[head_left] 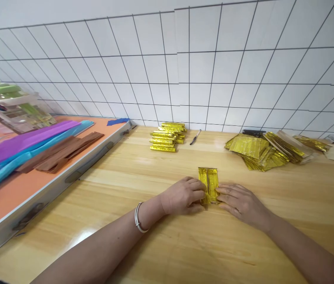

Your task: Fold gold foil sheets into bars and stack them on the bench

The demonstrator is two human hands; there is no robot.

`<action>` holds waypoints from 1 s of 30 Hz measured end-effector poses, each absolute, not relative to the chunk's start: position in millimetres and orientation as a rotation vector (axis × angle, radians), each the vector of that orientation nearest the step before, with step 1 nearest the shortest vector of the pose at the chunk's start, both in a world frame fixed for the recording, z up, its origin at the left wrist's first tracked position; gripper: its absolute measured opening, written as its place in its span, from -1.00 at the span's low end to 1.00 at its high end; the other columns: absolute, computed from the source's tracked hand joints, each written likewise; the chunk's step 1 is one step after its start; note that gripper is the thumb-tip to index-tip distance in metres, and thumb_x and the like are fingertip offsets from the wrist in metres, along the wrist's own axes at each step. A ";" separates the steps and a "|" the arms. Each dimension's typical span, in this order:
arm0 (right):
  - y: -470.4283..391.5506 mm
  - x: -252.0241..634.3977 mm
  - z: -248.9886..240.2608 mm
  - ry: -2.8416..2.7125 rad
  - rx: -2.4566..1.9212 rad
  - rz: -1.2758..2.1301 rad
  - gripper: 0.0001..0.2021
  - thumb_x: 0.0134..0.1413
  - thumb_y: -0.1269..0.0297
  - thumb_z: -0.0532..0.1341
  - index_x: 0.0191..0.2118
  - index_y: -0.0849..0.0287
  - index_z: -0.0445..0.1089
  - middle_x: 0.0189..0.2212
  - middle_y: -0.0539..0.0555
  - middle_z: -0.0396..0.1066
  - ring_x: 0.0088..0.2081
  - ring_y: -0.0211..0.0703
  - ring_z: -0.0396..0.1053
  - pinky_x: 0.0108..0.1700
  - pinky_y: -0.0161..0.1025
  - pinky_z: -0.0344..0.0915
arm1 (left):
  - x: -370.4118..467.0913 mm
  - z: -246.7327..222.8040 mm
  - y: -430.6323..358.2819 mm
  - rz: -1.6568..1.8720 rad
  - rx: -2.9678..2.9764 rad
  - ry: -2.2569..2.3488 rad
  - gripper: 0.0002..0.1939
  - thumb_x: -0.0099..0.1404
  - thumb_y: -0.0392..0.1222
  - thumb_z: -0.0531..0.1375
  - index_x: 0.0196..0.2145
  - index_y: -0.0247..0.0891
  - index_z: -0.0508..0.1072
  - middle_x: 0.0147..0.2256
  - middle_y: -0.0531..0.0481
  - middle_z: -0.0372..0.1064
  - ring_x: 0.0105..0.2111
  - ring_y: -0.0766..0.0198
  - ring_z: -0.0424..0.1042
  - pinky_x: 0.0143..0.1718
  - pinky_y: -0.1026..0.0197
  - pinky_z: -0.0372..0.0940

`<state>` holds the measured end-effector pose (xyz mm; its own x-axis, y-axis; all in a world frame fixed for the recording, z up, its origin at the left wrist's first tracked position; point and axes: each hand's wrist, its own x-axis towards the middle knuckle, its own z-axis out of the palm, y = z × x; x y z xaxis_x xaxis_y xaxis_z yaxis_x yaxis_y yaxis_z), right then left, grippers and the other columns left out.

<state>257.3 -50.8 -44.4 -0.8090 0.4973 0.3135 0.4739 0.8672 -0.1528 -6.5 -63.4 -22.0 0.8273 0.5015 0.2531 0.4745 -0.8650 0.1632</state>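
Observation:
A piece of shiny gold foil paper (213, 182) lies on the wooden table, with a fold or seam running lengthwise near its middle. My left hand (184, 196), with a silver bangle at the wrist, has its fingers bent onto the foil's left edge and near corner. From the other side my right hand (244, 205) rests its stretched fingers on the right edge of the same piece. Both thumbs are partly hidden. Behind my hands, narrow folded gold strips (167, 138) sit in a stack. To the right lies a loose pile of flat gold foil sheets (251, 148).
A pen (195, 137) lies near the wall, and a dark object (253, 133) sits behind the foil pile. On the left, a raised orange board (80, 157) carries purple, blue and brown strips and a green-lidded cup (9, 90). A white gridded wall (202, 67) borders the table.

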 end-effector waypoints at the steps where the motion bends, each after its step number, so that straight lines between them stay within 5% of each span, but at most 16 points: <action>1: -51.0 257.5 -44.0 -2.703 -0.732 0.103 -0.72 0.16 0.17 0.09 -0.05 0.05 0.39 -0.01 0.09 0.37 0.08 -0.02 0.23 0.08 0.02 0.19 | -5.9 -22.4 -63.9 0.442 2.931 0.773 -0.74 0.32 -0.04 0.00 -0.21 -0.23 0.38 -0.17 -0.12 0.34 -0.15 0.19 0.31 -0.05 0.13 0.13; 7: -56.0 255.7 -38.4 -2.727 -0.759 0.144 -0.61 0.09 0.06 0.12 0.01 0.06 0.34 0.02 0.15 0.33 0.10 0.05 0.18 0.10 0.06 0.14 | -4.3 -26.1 -64.3 0.470 2.943 0.812 -0.71 0.36 -0.12 -0.06 -0.25 -0.24 0.42 -0.32 -0.09 0.34 -0.26 0.23 0.30 -0.18 0.18 0.18; 16: -62.3 251.9 -43.4 -2.671 -0.709 -0.049 -0.72 0.13 0.36 0.09 -0.04 0.12 0.36 -0.04 0.12 0.39 0.08 -0.03 0.22 0.06 0.00 0.21 | -7.7 -19.7 -68.0 0.386 2.859 0.905 -0.78 0.35 -0.20 -0.02 -0.27 -0.26 0.41 -0.35 -0.05 0.38 -0.30 0.26 0.33 -0.23 0.25 0.20; 25: -73.2 239.2 -38.6 -2.628 -0.818 -0.087 -0.75 0.14 0.41 0.09 -0.11 0.09 0.41 -0.06 0.16 0.36 0.05 0.00 0.21 0.02 -0.01 0.22 | -6.7 -13.2 -70.7 0.369 2.791 0.938 -0.79 0.34 -0.17 0.02 -0.20 -0.18 0.43 -0.26 -0.01 0.39 -0.23 0.29 0.33 -0.17 0.28 0.19; 30: -76.9 229.7 -25.6 -2.638 -0.870 0.060 -0.79 0.15 0.42 0.07 -0.19 0.13 0.43 -0.29 0.13 0.39 -0.15 -0.06 0.25 -0.13 -0.09 0.26 | -3.4 -14.1 -75.2 0.332 2.814 1.019 -0.78 0.34 -0.15 0.01 -0.21 -0.16 0.44 -0.30 -0.03 0.36 -0.26 0.26 0.32 -0.23 0.26 0.19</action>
<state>229.7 -76.9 -25.6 -0.7451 0.5826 0.3246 0.5673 0.8096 -0.1508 -3.4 -75.2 -14.1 0.7477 0.6443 0.1608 0.6155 -0.7633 0.1961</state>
